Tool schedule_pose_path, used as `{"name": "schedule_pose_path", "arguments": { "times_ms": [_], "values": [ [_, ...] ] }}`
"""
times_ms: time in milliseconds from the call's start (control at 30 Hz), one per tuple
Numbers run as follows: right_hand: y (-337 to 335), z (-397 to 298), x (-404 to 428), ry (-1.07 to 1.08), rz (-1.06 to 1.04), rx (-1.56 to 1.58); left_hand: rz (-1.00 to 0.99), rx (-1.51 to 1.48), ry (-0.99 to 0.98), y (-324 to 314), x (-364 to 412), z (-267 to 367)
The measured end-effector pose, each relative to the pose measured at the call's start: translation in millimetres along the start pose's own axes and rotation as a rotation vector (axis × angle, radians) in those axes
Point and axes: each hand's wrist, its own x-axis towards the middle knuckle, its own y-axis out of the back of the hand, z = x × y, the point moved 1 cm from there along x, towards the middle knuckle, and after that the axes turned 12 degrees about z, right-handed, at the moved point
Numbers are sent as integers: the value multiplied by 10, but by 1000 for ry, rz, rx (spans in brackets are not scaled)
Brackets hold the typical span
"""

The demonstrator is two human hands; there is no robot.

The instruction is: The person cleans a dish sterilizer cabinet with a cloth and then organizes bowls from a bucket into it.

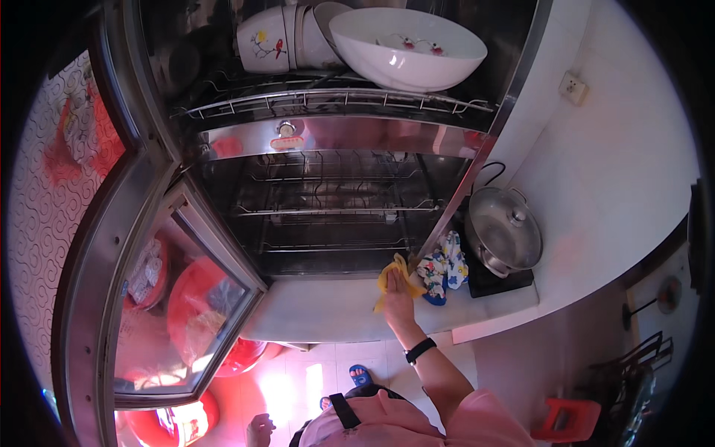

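My right hand (397, 290) presses a yellow cloth (412, 284) at the lower right corner of a metal dish cabinet (357, 134), where it meets the white countertop (318, 307). My left hand (261, 429) hangs low at the bottom edge of the view, away from the counter. Its fingers look loosely curled, and whether they hold anything is unclear. On the cabinet's upper wire rack (313, 99) rest a large white bowl (408, 50) with a floral print and several stacked bowls (265, 42) on their sides. Wire shelves (341, 209) span the lower compartment.
The cabinet's glass lower door (190, 313) stands open on the left. Right of the cloth lie patterned fabric mitts (444, 265). A lidded pan (505, 229) sits on a black cooktop (500, 284) by the wall. Red tubs (240, 357) and a red stool (567, 419) are on the floor.
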Motion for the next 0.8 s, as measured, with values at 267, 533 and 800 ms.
{"name": "schedule_pose_path", "arguments": {
  "times_ms": [267,533,800],
  "values": [
    [1568,260,922,-751,414,1062,62,-51,-13,103,310,-111],
    [534,313,1381,-622,647,577,44,-50,12,-129,433,-40],
    [-372,73,367,-730,405,500,48,-167,-7,-87,374,-884]
  ]
}}
